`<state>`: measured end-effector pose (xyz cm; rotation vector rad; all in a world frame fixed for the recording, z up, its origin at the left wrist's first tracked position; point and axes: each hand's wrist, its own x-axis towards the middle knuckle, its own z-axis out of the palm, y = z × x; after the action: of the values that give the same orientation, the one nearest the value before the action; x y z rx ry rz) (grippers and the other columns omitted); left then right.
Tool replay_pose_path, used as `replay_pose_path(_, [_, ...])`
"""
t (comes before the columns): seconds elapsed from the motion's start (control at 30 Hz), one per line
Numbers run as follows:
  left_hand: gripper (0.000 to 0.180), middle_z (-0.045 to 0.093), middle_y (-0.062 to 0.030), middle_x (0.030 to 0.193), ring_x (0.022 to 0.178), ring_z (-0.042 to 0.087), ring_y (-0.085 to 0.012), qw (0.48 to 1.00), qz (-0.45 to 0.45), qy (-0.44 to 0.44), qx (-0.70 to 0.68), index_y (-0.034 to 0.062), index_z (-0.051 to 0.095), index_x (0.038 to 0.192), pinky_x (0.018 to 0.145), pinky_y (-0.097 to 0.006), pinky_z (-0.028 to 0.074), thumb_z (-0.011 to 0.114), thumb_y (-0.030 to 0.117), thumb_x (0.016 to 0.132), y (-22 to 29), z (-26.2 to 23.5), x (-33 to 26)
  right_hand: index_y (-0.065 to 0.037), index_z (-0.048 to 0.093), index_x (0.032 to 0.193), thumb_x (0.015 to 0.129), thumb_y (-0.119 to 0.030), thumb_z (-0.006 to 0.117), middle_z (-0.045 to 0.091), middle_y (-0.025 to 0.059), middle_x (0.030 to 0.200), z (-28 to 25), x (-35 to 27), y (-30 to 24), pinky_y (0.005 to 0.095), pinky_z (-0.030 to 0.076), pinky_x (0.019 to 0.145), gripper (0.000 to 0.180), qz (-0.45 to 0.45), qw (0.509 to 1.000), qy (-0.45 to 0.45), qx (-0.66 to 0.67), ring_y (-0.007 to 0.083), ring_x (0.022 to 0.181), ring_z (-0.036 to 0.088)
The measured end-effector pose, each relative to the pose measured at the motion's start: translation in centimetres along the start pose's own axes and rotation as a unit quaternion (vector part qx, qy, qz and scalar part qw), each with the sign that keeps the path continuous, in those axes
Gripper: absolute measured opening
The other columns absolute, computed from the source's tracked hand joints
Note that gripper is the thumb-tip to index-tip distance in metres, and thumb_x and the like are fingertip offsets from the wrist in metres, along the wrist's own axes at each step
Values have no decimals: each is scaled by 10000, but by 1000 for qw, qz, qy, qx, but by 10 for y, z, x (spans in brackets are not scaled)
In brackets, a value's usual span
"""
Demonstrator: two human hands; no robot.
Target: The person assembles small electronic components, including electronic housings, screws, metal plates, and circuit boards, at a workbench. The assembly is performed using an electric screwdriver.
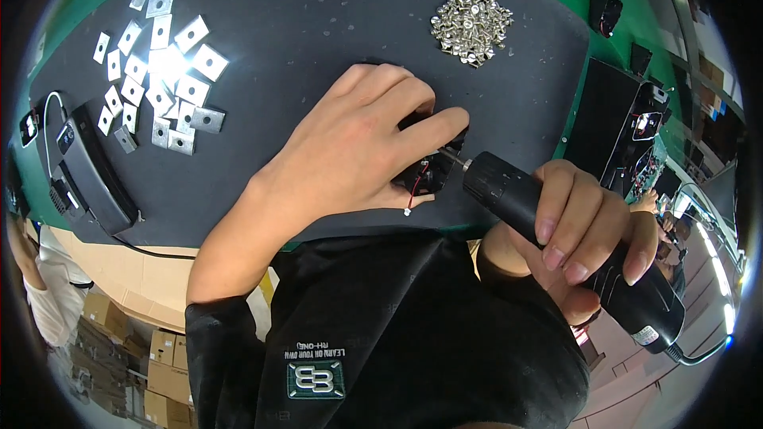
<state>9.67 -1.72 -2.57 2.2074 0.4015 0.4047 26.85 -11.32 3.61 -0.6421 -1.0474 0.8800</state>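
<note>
Beneath the left grip [362,131], black part [434,177] held, right grip [586,226] wrapped around screwdriver [502,188]

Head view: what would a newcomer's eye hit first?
Likely the brightly lit metal plates scattered at the upper left of the dark mat. Next, the black power screwdriver in the right hand, its bit aimed at the black part held by the left hand near centre. Then the heap of screws at the mat's upper right.

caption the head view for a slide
Left grip on a black part, right grip on a corded screwdriver, bit toward the part.
</note>
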Motion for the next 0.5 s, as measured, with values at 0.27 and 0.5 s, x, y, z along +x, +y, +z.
replay_pose_path(0.27, [640,530,-62,998,972,518,-257,1000,-10,-5,-19,138,582,1149,826,-390,397,802,303,571,4,-15,-2,-161,532,1057,706,-204,811,594,-62,756,4,5,-2,195,453,631,450,-19,1000,-10,8,54,656,572])
replay_pose_path(0.5, [558,500,-61,872,880,497,-247,998,50,49,-4,119,577,1050,782,-362,374,736,381,584,5,-6,-2,-168,571,1003,640,-185,832,634,-53,801,-3,-1,-23,158,461,608,447,-71,995,70,-5,48,650,606])
